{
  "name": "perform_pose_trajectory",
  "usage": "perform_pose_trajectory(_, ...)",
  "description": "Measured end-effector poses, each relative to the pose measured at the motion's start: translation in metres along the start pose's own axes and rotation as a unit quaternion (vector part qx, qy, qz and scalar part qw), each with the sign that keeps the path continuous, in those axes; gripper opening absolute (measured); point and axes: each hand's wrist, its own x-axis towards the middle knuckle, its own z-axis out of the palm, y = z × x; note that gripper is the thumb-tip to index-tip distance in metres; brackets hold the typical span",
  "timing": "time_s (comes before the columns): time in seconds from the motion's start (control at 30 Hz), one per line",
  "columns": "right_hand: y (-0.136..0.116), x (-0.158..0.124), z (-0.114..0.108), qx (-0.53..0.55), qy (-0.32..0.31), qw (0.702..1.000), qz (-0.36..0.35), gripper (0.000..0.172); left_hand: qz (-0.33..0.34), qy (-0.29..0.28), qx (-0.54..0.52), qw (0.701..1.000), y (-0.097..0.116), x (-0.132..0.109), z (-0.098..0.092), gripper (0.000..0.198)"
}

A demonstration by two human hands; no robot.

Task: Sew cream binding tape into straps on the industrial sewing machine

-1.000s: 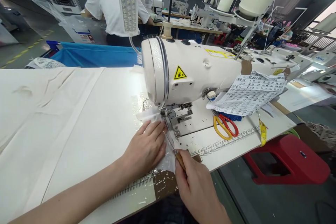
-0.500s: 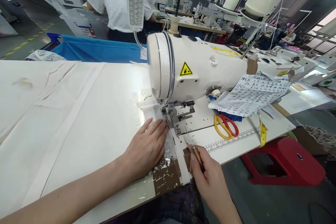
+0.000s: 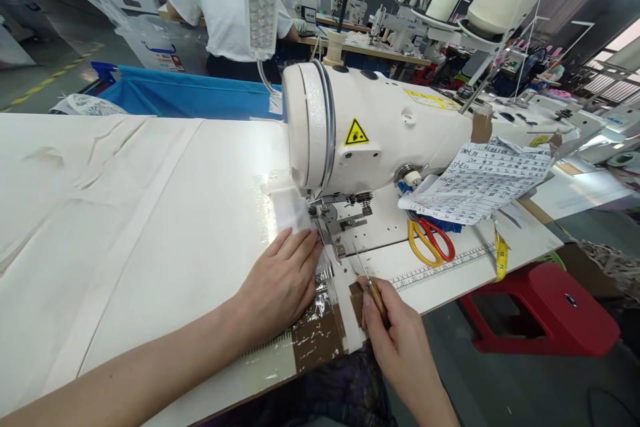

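Observation:
My left hand (image 3: 285, 273) lies palm down with fingers stretched out, pressing on a piece of white fabric (image 3: 293, 208) just in front of the sewing machine's (image 3: 370, 127) needle area. Most of that fabric is under my fingers or behind the machine head. A narrow white strip (image 3: 347, 310) runs from the presser foot area toward the table's front edge, between my hands. My right hand (image 3: 395, 327) is closed round the wooden handle of an awl (image 3: 374, 295). Its thin metal tip points up toward the machine bed, right of the strip.
Scissors (image 3: 425, 243) with yellow and red handles lie right of the needle, near handwritten sheets (image 3: 480, 180) and a yellow tape measure (image 3: 501, 257). White cloth (image 3: 100, 213) spreads at left. A red stool (image 3: 550, 310) stands at right. A person in white (image 3: 225, 10) is beyond the blue bin (image 3: 190, 95).
The white fabric by my left fingers has shifted slightly away from me, showing more of the taped table surface beside that hand. Both hands stay nearly in place.

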Motion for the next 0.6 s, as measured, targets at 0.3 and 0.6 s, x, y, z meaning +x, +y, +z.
perform_pose_trajectory(0.3,0.003,-0.004,0.001,0.017,0.005,1.000,0.010,0.026,-0.005,-0.007,-0.003,1.000,0.001,0.000,0.000,0.047)
perform_pose_trajectory(0.6,0.011,-0.010,0.004,0.044,0.029,0.999,0.016,0.027,-0.011,-0.022,-0.009,1.000,-0.001,0.000,0.001,0.049)
